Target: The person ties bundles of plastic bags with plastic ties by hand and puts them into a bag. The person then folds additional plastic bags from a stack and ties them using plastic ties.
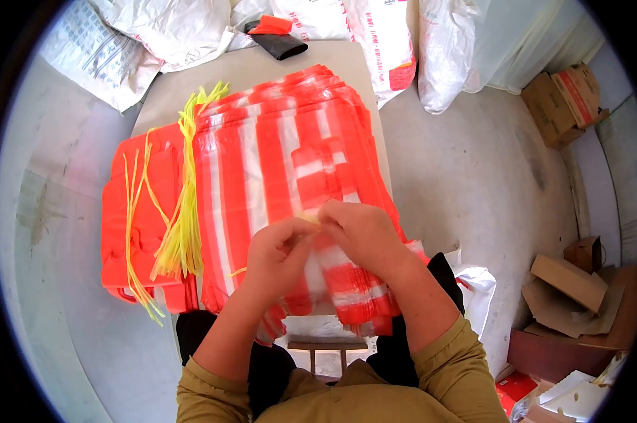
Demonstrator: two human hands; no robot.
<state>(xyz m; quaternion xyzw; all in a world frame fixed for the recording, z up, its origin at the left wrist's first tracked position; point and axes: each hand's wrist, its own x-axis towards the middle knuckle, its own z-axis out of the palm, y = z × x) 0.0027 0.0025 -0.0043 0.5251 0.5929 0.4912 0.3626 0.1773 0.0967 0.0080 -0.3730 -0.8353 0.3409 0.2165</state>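
Observation:
My left hand (279, 255) and my right hand (361, 233) meet over the table, fingers pinched on a thin yellow strip (307, 218). The strip lies across a folded bundle of red-and-white striped plastic bags (354, 278); whether it goes all the way round is hidden. Under the bundle spreads a wide stack of flat striped bags (273, 151). Left of that stack hangs a bunch of loose yellow strips (184, 236), lying partly over plain red bags (139, 204).
The table (332, 56) has a black-and-red roll (280, 42) at its far edge. White sacks (378, 42) stand behind it. Cardboard boxes (561, 102) lie at the right wall, with an open carton (565, 292) nearer. A white bag (477, 285) is by my right leg.

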